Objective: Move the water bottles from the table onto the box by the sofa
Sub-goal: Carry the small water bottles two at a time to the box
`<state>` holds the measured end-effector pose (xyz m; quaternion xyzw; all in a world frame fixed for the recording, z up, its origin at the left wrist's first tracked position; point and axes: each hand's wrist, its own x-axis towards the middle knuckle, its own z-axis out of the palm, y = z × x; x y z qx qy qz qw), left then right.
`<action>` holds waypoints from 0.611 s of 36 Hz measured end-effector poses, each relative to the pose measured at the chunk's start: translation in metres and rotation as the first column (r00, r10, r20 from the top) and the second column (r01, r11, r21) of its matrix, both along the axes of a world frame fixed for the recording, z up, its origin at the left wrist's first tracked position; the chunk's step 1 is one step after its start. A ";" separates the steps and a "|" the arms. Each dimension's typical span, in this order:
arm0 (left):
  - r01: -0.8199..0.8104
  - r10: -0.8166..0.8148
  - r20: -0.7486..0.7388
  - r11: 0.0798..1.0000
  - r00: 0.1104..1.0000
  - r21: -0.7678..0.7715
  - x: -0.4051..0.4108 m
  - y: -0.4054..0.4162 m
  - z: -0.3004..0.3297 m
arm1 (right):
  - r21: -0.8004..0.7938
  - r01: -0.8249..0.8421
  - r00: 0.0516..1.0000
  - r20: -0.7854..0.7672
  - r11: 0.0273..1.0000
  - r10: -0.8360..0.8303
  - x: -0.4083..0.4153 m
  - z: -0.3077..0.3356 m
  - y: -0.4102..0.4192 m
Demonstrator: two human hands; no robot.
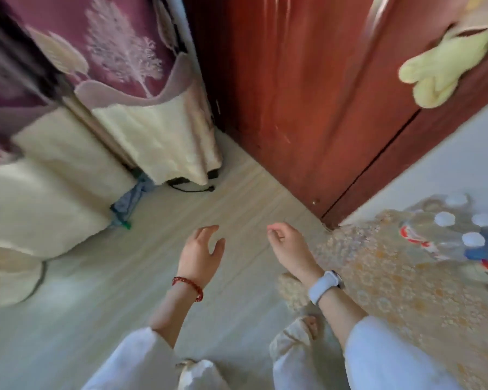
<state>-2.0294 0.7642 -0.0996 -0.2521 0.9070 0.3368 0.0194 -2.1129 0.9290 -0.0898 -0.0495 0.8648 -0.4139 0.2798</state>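
Several clear water bottles (462,235) with white caps stand at the far right on a table (392,277) covered by a yellow flowered cloth. My left hand (200,254), with a red bead bracelet, hovers over the floor with fingers apart and holds nothing. My right hand (288,246), with a white wrist band, hangs loosely curled at the table's left corner, holding nothing, well left of the bottles. The sofa (54,178), draped in cream and purple covers, fills the left side. No box is visible. The view is blurred by motion.
A red-brown wooden door (307,94) stands ahead. A pale yellow cloth (440,68) hangs at the upper right. A blue-grey rag (130,198) and a black cord (192,187) lie on the pale floor (152,277) by the sofa's foot.
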 end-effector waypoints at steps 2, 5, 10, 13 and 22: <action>-0.110 0.108 -0.038 0.993 0.993 -0.033 0.049 -0.049 0.016 | -0.028 -0.101 0.995 -0.018 0.994 0.101 0.028 0.016 -0.058; -0.282 0.277 -0.081 0.958 0.957 -0.057 0.134 -0.123 0.037 | -0.059 -0.288 0.957 -0.039 0.956 0.286 0.085 0.038 -0.153; -0.601 0.590 -0.139 0.797 0.795 -0.053 0.301 -0.226 0.061 | -0.115 -0.567 0.823 -0.041 0.815 0.567 0.208 0.063 -0.303; -0.767 0.754 -0.158 0.641 0.637 -0.033 0.402 -0.268 0.072 | -0.088 -0.740 0.672 -0.057 0.667 0.738 0.286 0.074 -0.380; -0.989 0.977 -0.151 0.144 0.148 -0.038 0.643 -0.325 0.084 | 0.012 -0.993 0.118 -0.109 0.120 0.987 0.515 0.093 -0.561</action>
